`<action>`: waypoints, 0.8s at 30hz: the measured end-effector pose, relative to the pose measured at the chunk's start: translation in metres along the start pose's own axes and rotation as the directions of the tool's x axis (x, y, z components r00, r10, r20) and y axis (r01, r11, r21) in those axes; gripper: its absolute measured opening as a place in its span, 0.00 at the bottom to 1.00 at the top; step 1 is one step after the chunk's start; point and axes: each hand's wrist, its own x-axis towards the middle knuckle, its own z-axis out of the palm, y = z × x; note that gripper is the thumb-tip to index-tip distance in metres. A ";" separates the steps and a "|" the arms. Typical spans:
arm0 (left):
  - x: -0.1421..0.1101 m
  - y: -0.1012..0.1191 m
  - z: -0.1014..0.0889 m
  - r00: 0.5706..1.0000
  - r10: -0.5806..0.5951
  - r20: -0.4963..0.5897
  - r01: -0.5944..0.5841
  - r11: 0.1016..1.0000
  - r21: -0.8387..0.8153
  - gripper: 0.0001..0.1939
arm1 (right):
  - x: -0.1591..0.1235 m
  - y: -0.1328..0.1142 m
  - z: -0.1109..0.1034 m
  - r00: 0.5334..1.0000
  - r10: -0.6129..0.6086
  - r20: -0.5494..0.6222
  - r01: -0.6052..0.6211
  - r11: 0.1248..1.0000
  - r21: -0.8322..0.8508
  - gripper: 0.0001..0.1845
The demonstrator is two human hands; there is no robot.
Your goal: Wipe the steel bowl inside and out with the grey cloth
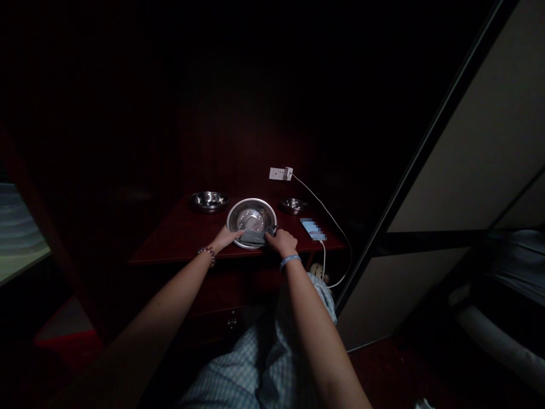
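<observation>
A large steel bowl (252,208) is tilted toward me at the front of the dark red shelf (170,241). My left hand (225,237) is closed on the bowl's left rim, its thumb over the inner edge. My right hand (281,241) grips a grey cloth (254,237) that lies along the bowl's near inner side. The fingers of both hands are partly hidden behind the rim. Farther back stand a steel bowl (209,201) on the left and a smaller steel bowl (293,205) on the right.
A phone (313,229) lies right of the large bowl. Its white cable (326,209) runs to a charger in the wall socket (279,174) and loops below the shelf edge. A pale sliding panel (460,170) stands at the right. A red container (70,335) sits low left.
</observation>
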 end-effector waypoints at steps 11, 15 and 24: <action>0.001 -0.003 -0.003 0.999 -0.030 -0.022 0.031 0.997 0.065 0.24 | -0.002 -0.001 -0.007 0.777 -0.435 -0.455 0.433 0.894 -0.114 0.21; 0.000 -0.001 -0.003 0.999 -0.032 -0.020 0.033 0.998 0.059 0.24 | 0.002 0.001 0.001 0.674 -0.712 -0.198 0.702 0.700 -0.130 0.18; -0.002 0.003 -0.003 1.000 -0.024 -0.005 0.025 0.997 0.068 0.23 | -0.001 -0.002 0.012 0.724 -0.681 0.108 0.689 0.706 -0.167 0.25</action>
